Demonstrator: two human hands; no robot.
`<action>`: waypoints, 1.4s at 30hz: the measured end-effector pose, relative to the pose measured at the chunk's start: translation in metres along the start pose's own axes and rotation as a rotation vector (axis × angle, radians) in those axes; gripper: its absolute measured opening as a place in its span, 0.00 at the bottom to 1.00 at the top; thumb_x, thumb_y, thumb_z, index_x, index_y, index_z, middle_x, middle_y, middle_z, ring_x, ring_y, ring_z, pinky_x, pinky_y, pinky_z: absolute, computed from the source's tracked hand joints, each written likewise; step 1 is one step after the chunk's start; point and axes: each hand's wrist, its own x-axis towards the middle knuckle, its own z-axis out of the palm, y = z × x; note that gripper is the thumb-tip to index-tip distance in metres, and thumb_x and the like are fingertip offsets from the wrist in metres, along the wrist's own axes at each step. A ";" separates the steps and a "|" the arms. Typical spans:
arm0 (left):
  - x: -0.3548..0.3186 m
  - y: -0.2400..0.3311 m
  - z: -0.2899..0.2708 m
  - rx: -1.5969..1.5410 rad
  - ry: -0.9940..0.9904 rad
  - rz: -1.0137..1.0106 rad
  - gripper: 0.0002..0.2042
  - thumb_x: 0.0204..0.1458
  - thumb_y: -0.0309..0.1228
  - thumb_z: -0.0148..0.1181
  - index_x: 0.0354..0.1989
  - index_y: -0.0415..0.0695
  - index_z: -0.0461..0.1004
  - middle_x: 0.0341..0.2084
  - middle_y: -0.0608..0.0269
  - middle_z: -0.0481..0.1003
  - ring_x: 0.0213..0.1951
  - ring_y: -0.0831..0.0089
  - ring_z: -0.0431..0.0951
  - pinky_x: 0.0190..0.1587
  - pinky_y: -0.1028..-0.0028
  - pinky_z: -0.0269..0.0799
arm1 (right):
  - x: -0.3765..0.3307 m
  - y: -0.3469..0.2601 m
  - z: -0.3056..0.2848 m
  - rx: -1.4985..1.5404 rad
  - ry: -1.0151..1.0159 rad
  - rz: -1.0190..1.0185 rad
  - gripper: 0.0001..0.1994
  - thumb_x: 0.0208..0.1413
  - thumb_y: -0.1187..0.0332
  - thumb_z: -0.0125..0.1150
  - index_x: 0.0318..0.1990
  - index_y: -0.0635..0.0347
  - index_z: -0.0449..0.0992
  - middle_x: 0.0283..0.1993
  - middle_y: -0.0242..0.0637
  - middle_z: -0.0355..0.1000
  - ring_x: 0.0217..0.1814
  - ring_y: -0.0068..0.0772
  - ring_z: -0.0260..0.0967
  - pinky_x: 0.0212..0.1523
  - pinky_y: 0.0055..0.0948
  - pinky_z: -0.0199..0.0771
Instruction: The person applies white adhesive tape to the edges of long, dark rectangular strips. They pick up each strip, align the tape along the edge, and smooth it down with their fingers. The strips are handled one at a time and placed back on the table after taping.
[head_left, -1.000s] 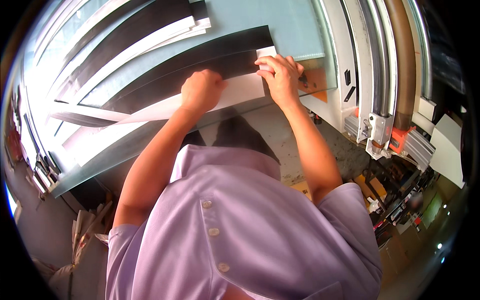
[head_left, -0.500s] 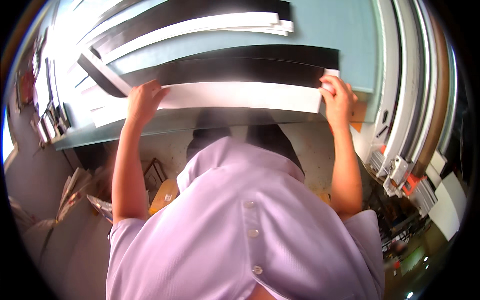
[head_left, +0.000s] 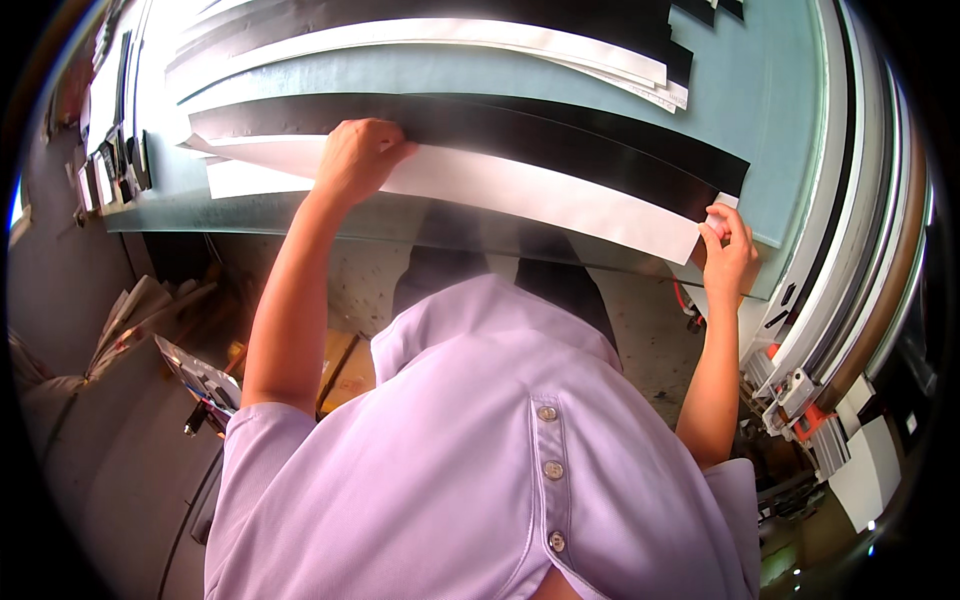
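A long strip (head_left: 540, 205) of thin sheet material lies across the near part of a glass-like tabletop, its white face toward me along the front and black behind. My left hand (head_left: 358, 162) is closed on the strip's upper edge left of its middle, thumb pointing right. At the far right end, my right hand (head_left: 729, 252) pinches the corner of the same strip between thumb and fingers. Behind it lies another black strip (head_left: 590, 130), partly covered. The strip's left end runs past my left hand, with a white layer (head_left: 245, 180) showing under it.
Farther back is a stack of black and white strips (head_left: 420, 35). A metal rail assembly (head_left: 850, 200) runs along the table's right side. Dark and white pieces (head_left: 120, 165) crowd the left edge. Cardboard (head_left: 350, 375) and other items stand on the floor below.
My left hand has moved right along the strip. The strip's left end, raised and folded before, now lies stretched out. My right hand stays at the right end; the whole view has shifted.
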 end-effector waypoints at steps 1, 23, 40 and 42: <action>0.000 -0.001 0.001 -0.005 0.005 0.000 0.11 0.49 0.38 0.66 0.26 0.42 0.82 0.24 0.54 0.79 0.31 0.53 0.79 0.37 0.61 0.73 | 0.000 -0.003 0.000 -0.003 0.001 0.019 0.16 0.44 0.76 0.72 0.41 0.48 0.79 0.25 0.27 0.64 0.32 0.30 0.64 0.38 0.33 0.68; 0.002 0.011 0.003 0.133 -0.027 -0.032 0.13 0.50 0.40 0.66 0.26 0.41 0.82 0.23 0.52 0.80 0.29 0.53 0.80 0.36 0.61 0.75 | -0.001 -0.017 0.009 -0.318 0.115 -0.125 0.19 0.45 0.77 0.70 0.45 0.44 0.79 0.41 0.31 0.69 0.45 0.38 0.68 0.47 0.39 0.66; -0.018 0.041 0.031 0.025 0.055 0.046 0.13 0.48 0.39 0.66 0.23 0.40 0.81 0.21 0.54 0.78 0.27 0.51 0.78 0.38 0.60 0.72 | 0.021 -0.041 0.086 -0.355 0.263 -0.312 0.41 0.58 0.41 0.57 0.74 0.48 0.54 0.77 0.51 0.45 0.80 0.58 0.36 0.72 0.68 0.36; -0.019 0.039 0.034 0.045 0.045 0.078 0.14 0.49 0.39 0.66 0.24 0.40 0.81 0.22 0.53 0.78 0.27 0.51 0.78 0.37 0.60 0.72 | 0.026 -0.001 0.058 -0.389 0.280 -0.216 0.39 0.61 0.43 0.55 0.75 0.49 0.53 0.77 0.52 0.44 0.80 0.58 0.38 0.73 0.66 0.36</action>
